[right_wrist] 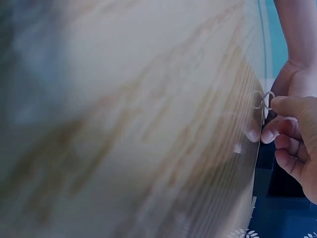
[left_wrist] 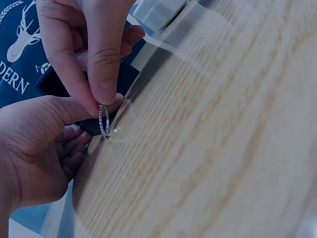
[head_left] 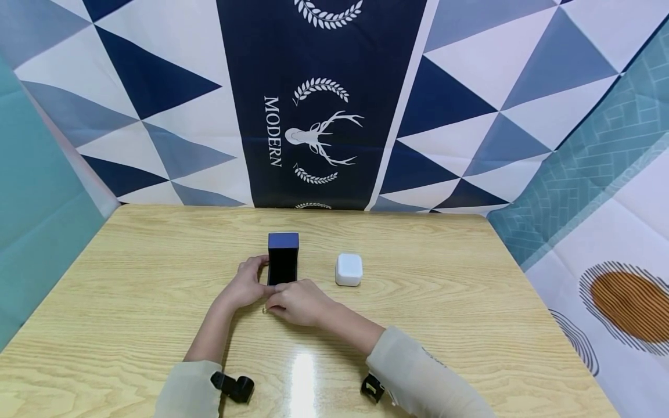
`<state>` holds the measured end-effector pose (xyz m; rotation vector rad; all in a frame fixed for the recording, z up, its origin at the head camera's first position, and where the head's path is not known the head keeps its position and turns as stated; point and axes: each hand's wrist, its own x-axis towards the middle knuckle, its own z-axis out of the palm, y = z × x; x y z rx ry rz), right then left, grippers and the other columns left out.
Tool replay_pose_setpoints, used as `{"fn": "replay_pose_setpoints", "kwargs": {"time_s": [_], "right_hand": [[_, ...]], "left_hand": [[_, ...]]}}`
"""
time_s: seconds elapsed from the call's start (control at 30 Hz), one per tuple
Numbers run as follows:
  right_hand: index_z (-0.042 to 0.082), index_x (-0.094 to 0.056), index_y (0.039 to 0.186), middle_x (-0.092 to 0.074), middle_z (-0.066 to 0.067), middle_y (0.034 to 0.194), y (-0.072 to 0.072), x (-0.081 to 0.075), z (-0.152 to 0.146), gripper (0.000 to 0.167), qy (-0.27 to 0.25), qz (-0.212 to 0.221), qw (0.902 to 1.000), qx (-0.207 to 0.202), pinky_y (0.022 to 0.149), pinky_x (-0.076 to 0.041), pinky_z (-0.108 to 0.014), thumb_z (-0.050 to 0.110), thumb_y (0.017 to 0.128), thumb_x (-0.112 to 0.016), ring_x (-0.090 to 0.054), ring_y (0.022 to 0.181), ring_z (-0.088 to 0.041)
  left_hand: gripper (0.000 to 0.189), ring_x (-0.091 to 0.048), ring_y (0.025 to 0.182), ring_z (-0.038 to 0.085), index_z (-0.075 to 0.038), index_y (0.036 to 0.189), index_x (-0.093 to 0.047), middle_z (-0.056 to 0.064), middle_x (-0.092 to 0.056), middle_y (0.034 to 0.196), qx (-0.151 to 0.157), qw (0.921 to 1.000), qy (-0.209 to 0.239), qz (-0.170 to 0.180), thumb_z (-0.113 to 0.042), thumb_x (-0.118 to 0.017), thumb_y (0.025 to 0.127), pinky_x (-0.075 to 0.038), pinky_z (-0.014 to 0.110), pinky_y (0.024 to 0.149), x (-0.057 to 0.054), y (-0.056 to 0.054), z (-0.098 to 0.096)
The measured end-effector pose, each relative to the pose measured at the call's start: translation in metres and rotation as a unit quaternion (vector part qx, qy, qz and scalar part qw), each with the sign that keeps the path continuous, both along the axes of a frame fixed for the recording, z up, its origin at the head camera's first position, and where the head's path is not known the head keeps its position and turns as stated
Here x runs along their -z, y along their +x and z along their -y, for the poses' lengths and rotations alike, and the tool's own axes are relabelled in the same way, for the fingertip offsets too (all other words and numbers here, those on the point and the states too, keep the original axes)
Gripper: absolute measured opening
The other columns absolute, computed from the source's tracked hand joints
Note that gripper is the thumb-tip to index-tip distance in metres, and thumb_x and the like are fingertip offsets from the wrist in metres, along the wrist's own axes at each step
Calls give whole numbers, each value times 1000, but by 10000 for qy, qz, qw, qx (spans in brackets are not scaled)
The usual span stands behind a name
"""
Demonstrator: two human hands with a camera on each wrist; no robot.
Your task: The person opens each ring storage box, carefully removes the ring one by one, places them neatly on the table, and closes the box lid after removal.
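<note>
A dark blue ring box [head_left: 283,262] with a black inside stands on the table, its lid raised. My left hand [head_left: 245,287] holds it from the left, thumb across the near side and fingers along the left side. Just in front of the box, my right hand [head_left: 302,302] pinches a thin silver ring [left_wrist: 101,120] between thumb and index finger. The ring is upright, its lower edge at or close to the tabletop in the left wrist view; contact is hard to tell. Right fingers partly hide the box's lower front.
A small white box [head_left: 349,270] with rounded corners sits to the right of the ring box. The wooden table [head_left: 449,278] ends at a patterned cloth [head_left: 324,128] behind. Black wrist cameras hang below both sleeves.
</note>
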<state>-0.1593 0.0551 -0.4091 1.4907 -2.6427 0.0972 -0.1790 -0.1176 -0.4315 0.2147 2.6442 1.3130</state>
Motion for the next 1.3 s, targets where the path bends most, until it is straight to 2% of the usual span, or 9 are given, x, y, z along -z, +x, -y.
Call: {"fn": "replay_pose_setpoints", "kwargs": {"time_s": [0.3,0.63,1.07,1.3], "right_hand": [[30,-73,100,-69,12,103,0,-3,1,15,409,8,9992,6,62,-50,-18,31,91,-60,-64,86,-1],[31,-72,101,-68,13,101,-1,-2,3,16,609,-28,9981,-58,60,-49,-17,31,92,-59,-64,86,-1],[32,-72,101,-69,16,101,-3,-2,4,16,708,16,9974,-98,60,-49,-18,31,92,-59,-64,87,-1],[30,-73,99,-69,13,103,-3,1,1,15,363,73,9993,-50,59,-48,-15,30,92,-60,-63,81,1]], "left_hand": [[77,-28,129,36,3,140,-35,21,-39,139,-48,10000,43,-19,-17,-75,78,-29,52,108,0,0,0],[79,-28,128,36,5,140,-34,22,-39,139,-4,10000,44,-51,-19,-77,77,-29,53,107,0,0,1],[78,-29,126,35,4,139,-35,22,-39,138,-1,9999,118,-104,-17,-77,76,-30,51,106,1,-1,1],[79,-29,126,35,4,139,-35,22,-39,138,-10,9999,64,-97,-19,-77,76,-31,52,106,1,-1,1]]}}
